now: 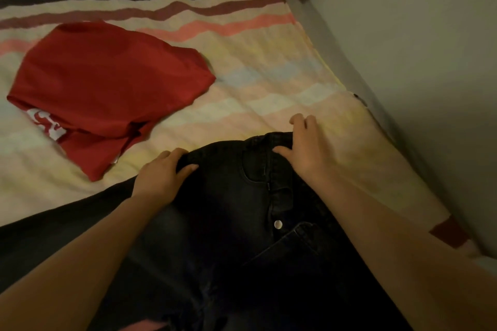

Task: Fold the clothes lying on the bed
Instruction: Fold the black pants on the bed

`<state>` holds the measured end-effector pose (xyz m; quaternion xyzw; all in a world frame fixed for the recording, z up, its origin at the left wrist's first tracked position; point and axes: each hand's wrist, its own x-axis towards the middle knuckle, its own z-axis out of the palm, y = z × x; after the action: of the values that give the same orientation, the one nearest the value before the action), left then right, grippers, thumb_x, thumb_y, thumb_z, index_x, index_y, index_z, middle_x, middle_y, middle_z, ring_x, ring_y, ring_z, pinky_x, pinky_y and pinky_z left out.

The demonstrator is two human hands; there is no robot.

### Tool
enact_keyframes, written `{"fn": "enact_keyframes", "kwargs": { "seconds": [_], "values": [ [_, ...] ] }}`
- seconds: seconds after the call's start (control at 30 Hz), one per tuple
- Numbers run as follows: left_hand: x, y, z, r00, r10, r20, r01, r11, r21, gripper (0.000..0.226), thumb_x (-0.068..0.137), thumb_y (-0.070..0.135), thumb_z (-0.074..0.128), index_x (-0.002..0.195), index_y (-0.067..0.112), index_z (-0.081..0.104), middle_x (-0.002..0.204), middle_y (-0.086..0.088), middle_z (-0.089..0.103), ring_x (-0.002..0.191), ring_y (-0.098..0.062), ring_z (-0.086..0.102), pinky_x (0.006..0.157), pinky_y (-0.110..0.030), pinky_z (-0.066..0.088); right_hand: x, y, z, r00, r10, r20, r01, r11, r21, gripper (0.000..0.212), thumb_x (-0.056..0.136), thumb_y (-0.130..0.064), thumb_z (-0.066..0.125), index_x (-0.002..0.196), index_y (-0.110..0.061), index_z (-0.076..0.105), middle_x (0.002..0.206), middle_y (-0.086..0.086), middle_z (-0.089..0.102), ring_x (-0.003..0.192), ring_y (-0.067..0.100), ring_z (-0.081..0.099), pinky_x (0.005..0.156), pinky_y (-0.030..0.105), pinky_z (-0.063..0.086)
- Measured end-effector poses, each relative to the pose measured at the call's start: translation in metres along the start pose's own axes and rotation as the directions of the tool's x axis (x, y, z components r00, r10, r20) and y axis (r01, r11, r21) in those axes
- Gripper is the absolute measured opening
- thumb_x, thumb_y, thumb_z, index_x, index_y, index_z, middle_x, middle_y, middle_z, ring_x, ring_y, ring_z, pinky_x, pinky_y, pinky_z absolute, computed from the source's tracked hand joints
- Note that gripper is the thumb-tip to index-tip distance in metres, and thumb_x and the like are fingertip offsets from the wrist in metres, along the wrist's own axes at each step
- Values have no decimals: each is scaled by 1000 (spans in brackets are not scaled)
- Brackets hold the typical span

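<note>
Two hands pinched the far edge of the black jeans (236,196), which lay just nearer me than the red shirt (107,88): my left hand (158,180) and right hand (306,148) each gripped heavy, limp denim, I judged.

Dim, warm, yellowish light is falling across the scene, and the whole picture is looking soft and slightly grainy. The wall (430,48) at right is sinking into grey-green shade. The dark jeans (242,209) are losing nearly all detail in the lower part, apart from a small button catching a glint. The striped bedsheet (255,83) is showing brightest around its middle; the light is perhaps coming from above. Wide-angle distortion is bending the bed edge and stripes toward the frame edges.
</note>
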<state>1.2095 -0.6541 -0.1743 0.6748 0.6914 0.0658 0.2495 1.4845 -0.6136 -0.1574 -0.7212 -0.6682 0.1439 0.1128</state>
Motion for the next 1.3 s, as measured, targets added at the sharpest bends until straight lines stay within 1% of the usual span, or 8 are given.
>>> {"fn": "enact_keyframes", "kwargs": {
  "seconds": [0.2, 0.3, 0.47, 0.67, 0.8, 1.0, 1.13, 1.3],
  "values": [
    [7, 3, 2, 998, 56, -14, -57, 992, -109, 35, 90, 39, 55, 118, 18, 55, 101, -2, 57, 89, -18, 54, 72, -31, 43, -31, 13, 5, 997, 70, -42, -55, 953, 298, 62, 77, -21, 75, 130, -12, 44, 122, 6, 38, 108, 13, 41, 91, 24, 39],
    [10, 12, 3, 995, 93, -34, -97, 981, -168, 31, 89, 36, 59, 114, 18, 58, 103, -3, 61, 90, -18, 56, 73, -31, 44, -55, 17, 14, 947, 294, -130, -202, 859, 470, 46, 74, -25, 77, 109, -9, 51, 108, 0, 44, 98, 18, 53, 78, 19, 43],
    [21, 27, 8, 991, 115, -67, -126, 973, -193, 26, 88, 32, 62, 109, 17, 62, 99, -2, 65, 87, -19, 59, 71, -33, 49, -84, 22, 36, 921, 358, 155, -389, 808, 443, 46, 64, -35, 84, 96, -9, 64, 93, 3, 60, 87, 17, 60, 75, 25, 49],
    [26, 32, 8, 997, 25, -77, -49, 943, -330, 16, 87, 25, 64, 98, 14, 64, 90, -5, 65, 80, -21, 61, 69, -33, 49, -83, 14, 27, 929, 346, 133, -359, 746, 561, 7, 75, -14, 74, 77, -15, 67, 85, -1, 66, 81, 10, 60, 76, 24, 48],
    [35, 34, -3, 996, 2, -85, -30, 942, -335, 11, 84, 26, 68, 91, 17, 66, 86, -4, 66, 78, -21, 62, 67, -31, 47, -75, 22, -3, 962, 265, 64, -226, 647, 729, 27, 85, -2, 60, 74, -26, 55, 75, -7, 64, 71, 9, 62, 66, 25, 48],
    [48, 43, -2, 995, -18, -95, -10, 958, -286, 9, 84, 26, 68, 85, 19, 63, 84, -4, 65, 78, -22, 61, 74, -34, 50, -63, 40, 0, 943, 253, 215, -326, 581, 746, 12, 81, -11, 68, 77, -22, 62, 82, 5, 71, 78, 21, 67, 76, 42, 53],
    [54, 37, 1, 996, -45, -72, 24, 962, -274, 9, 85, 26, 67, 86, 18, 65, 84, -5, 64, 83, -27, 63, 79, -39, 52, -83, 55, 2, 900, 91, 426, -364, 694, 621, 18, 65, -12, 82, 74, -14, 66, 79, 5, 72, 75, 13, 66, 72, 33, 52],
    [58, 35, 4, 997, -43, -63, 25, 964, -264, 13, 84, 27, 68, 89, 15, 68, 83, -6, 65, 81, -26, 63, 77, -37, 51, -88, 68, 1, 924, 294, 246, -383, 738, 556, 32, 69, -1, 79, 58, -18, 54, 56, -5, 53, 50, 2, 48, 49, 11, 39]
  ]
}}
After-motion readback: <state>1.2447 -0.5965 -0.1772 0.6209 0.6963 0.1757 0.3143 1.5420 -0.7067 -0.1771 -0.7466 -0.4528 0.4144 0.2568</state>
